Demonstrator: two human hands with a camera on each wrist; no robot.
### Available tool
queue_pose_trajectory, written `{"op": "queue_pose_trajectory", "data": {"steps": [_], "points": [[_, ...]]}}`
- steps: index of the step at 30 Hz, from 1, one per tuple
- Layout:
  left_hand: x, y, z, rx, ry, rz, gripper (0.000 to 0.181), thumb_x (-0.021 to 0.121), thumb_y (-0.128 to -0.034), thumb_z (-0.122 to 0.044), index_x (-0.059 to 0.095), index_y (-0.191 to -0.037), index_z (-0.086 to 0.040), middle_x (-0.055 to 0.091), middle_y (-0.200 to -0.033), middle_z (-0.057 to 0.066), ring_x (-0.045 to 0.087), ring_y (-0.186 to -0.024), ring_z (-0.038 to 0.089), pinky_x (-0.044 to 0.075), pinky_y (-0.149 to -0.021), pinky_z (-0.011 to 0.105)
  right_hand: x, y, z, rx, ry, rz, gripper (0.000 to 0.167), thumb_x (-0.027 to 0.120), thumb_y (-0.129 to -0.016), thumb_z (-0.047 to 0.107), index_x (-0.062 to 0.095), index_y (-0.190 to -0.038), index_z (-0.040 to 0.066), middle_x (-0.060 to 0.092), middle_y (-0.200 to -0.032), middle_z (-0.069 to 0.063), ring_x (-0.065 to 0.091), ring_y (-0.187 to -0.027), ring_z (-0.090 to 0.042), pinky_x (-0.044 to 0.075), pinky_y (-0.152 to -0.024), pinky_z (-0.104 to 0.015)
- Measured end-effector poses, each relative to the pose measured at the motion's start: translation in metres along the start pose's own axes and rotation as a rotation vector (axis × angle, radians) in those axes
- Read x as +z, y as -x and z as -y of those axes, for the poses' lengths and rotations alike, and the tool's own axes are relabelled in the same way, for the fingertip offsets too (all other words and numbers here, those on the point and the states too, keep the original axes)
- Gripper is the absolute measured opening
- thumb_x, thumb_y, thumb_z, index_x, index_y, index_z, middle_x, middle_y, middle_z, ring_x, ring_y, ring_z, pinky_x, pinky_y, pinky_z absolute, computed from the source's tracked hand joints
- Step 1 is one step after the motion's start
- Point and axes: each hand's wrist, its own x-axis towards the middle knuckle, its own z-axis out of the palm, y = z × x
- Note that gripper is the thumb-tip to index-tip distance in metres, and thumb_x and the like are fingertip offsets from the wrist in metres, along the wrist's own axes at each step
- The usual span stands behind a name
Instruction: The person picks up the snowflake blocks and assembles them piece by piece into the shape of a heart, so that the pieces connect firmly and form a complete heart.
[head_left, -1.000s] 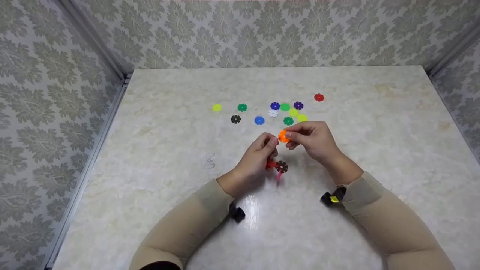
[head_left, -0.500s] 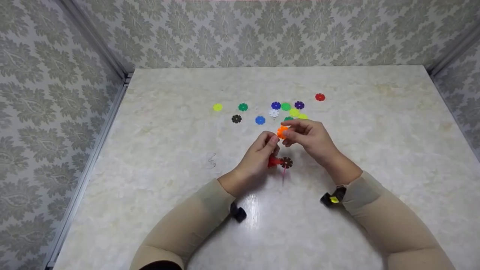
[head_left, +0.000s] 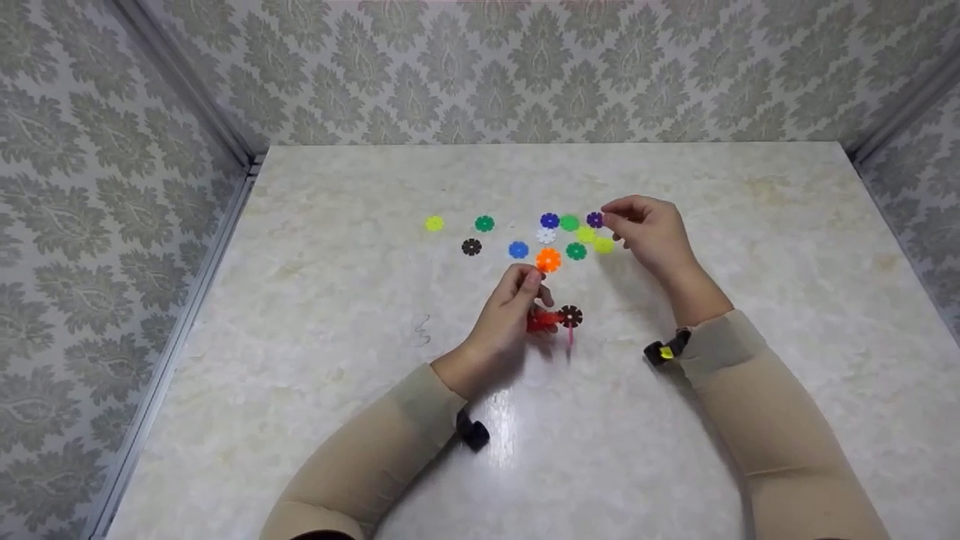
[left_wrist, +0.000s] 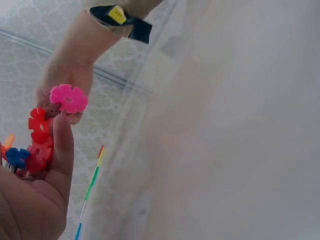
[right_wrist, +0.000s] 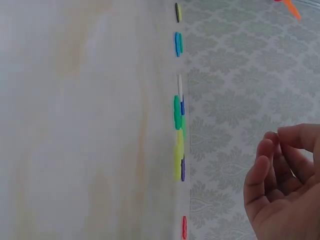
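Note:
My left hand (head_left: 499, 319) grips a joined chain of notched plastic discs above the table. An orange disc (head_left: 548, 260) stands out past the thumb and fingertips. Below, a brown disc (head_left: 570, 316) and red pieces (head_left: 544, 321) show beside the palm. In the left wrist view the chain also has a pink disc (left_wrist: 68, 98), red discs (left_wrist: 39, 126) and a blue disc (left_wrist: 17, 157). My right hand (head_left: 656, 236) holds nothing; its fingers are loosely bent. In the head view its fingertips appear beside the purple disc (head_left: 594, 220), while the right wrist view shows them apart from the discs.
Several loose discs lie flat at mid-table, among them a white disc (head_left: 546, 235), a light-blue disc (head_left: 518, 250), a black disc (head_left: 471, 247) and a yellow disc (head_left: 434, 223). A red disc (right_wrist: 184, 227) lies farther right. Patterned walls (head_left: 547, 67) border the table (head_left: 337, 262).
My right hand has let go of the orange disc and moved up and right, toward the purple disc. The orange disc stays on the chain in my left hand.

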Motion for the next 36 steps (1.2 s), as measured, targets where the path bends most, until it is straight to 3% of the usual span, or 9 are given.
{"op": "queue_pose_trajectory", "data": {"steps": [5, 10, 13, 17, 22, 27, 32, 36], "points": [[-0.004, -0.003, -0.002, 0.035, -0.026, 0.013, 0.034, 0.045, -0.1242, -0.031, 0.046, -0.137, 0.000, 0.061, -0.107, 0.005, 0.074, -0.073, 0.021, 0.072, -0.076, 0.040, 0.012, -0.013, -0.005, -0.007, 0.235, 0.101, 0.028, 0.076, -0.109, 0.021, 0.081, -0.133, 0.007, 0.078, -0.131, -0.016, 0.066, -0.110, -0.029, 0.054, -0.086, -0.028], [-0.006, -0.001, -0.001, 0.039, -0.027, 0.007, 0.030, 0.045, -0.1239, -0.031, 0.049, -0.135, -0.003, 0.062, -0.107, 0.006, 0.077, -0.073, 0.021, 0.073, -0.074, 0.039, 0.026, -0.014, -0.016, 0.062, 0.353, 0.263, 0.035, 0.078, -0.108, 0.021, 0.077, -0.142, 0.011, 0.071, -0.140, -0.017, 0.062, -0.120, -0.035, 0.060, -0.103, -0.045], [-0.006, -0.001, -0.001, 0.041, -0.017, -0.002, 0.027, 0.046, -0.1236, -0.031, 0.051, -0.133, -0.006, 0.063, -0.107, 0.005, 0.078, -0.074, 0.022, 0.072, -0.072, 0.040, 0.029, -0.014, -0.019, 0.058, 0.418, 0.298, 0.038, 0.077, -0.109, 0.019, 0.076, -0.146, 0.011, 0.068, -0.141, -0.017, 0.060, -0.122, -0.035, 0.056, -0.117, -0.054], [-0.005, -0.001, -0.002, 0.034, 0.006, -0.008, 0.022, 0.047, -0.1232, -0.031, 0.053, -0.131, -0.011, 0.063, -0.108, 0.005, 0.078, -0.075, 0.022, 0.072, -0.071, 0.039, 0.030, -0.014, -0.020, 0.029, 0.498, 0.325, 0.040, 0.073, -0.111, 0.019, 0.074, -0.149, 0.008, 0.067, -0.136, -0.019, 0.059, -0.117, -0.035, 0.055, -0.117, -0.055], [-0.004, -0.001, -0.003, 0.018, 0.036, -0.017, 0.022, 0.046, -0.1229, -0.030, 0.051, -0.131, -0.010, 0.063, -0.107, 0.005, 0.074, -0.073, 0.022, 0.070, -0.066, 0.038, 0.032, -0.013, -0.017, 0.015, 0.513, 0.338, 0.036, 0.073, -0.110, 0.017, 0.075, -0.145, 0.005, 0.066, -0.132, -0.019, 0.059, -0.114, -0.036, 0.057, -0.111, -0.054], [-0.004, 0.000, -0.002, -0.024, 0.080, -0.049, 0.024, 0.044, -0.1210, -0.034, 0.052, -0.122, -0.012, 0.061, -0.100, 0.003, 0.064, -0.064, 0.024, 0.061, -0.055, 0.033, 0.033, -0.012, -0.016, 0.038, 0.470, 0.357, 0.027, 0.076, -0.108, 0.014, 0.078, -0.132, 0.003, 0.063, -0.140, -0.019, 0.060, -0.130, -0.038, 0.051, -0.126, -0.060], [-0.005, -0.002, -0.002, -0.016, -0.004, -0.063, 0.033, 0.048, -0.1214, -0.044, 0.052, -0.117, -0.012, 0.058, -0.096, 0.002, 0.060, -0.059, 0.020, 0.057, -0.050, 0.030, 0.033, -0.011, -0.014, 0.064, 0.419, 0.385, 0.032, 0.075, -0.107, 0.010, 0.075, -0.139, 0.006, 0.068, -0.148, -0.016, 0.061, -0.143, -0.039, 0.045, -0.133, -0.062], [-0.006, -0.003, -0.003, -0.004, -0.073, -0.075, 0.039, 0.051, -0.1214, -0.045, 0.051, -0.120, -0.006, 0.058, -0.094, 0.002, 0.059, -0.057, 0.017, 0.058, -0.052, 0.028, 0.033, -0.010, -0.013, 0.041, 0.394, 0.383, 0.040, 0.076, -0.105, 0.005, 0.073, -0.144, 0.007, 0.070, -0.145, -0.017, 0.061, -0.134, -0.037, 0.049, -0.128, -0.059]]}}
